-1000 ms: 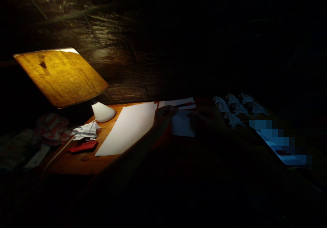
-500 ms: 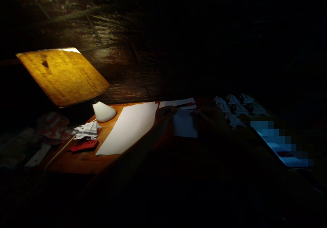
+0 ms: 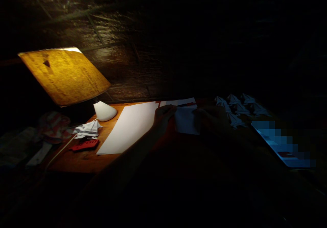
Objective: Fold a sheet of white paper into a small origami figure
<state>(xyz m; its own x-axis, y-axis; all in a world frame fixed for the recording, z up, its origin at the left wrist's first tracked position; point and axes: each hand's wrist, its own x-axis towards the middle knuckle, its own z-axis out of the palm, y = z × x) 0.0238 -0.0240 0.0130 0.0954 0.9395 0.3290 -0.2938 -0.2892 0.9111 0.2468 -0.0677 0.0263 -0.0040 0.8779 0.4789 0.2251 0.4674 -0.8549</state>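
Note:
A small piece of white paper [image 3: 187, 121] is held up between my two hands over the dark middle of the table. My left hand [image 3: 164, 115] pinches its left edge near the top. On the other side, my right hand [image 3: 209, 116] grips the right edge, its fingers mostly lost in shadow. Left of my hands lies a large white sheet stack [image 3: 130, 127], partly behind my left forearm. More white paper [image 3: 178, 102] lies behind the hands. Several folded paper figures [image 3: 238, 108] stand in rows to the right.
A lit lamp with a yellow shade [image 3: 66, 76] and white base [image 3: 104, 111] stands at the left. Near it are a crumpled striped paper [image 3: 88, 130], a red plastic object [image 3: 85, 145], a cord and a patterned cloth [image 3: 53, 127]. A glowing screen [image 3: 278, 146] lies at the right.
The held paper has risen slightly and shifted a little to the right between my hands. Both hands keep their hold; the view has moved very slightly.

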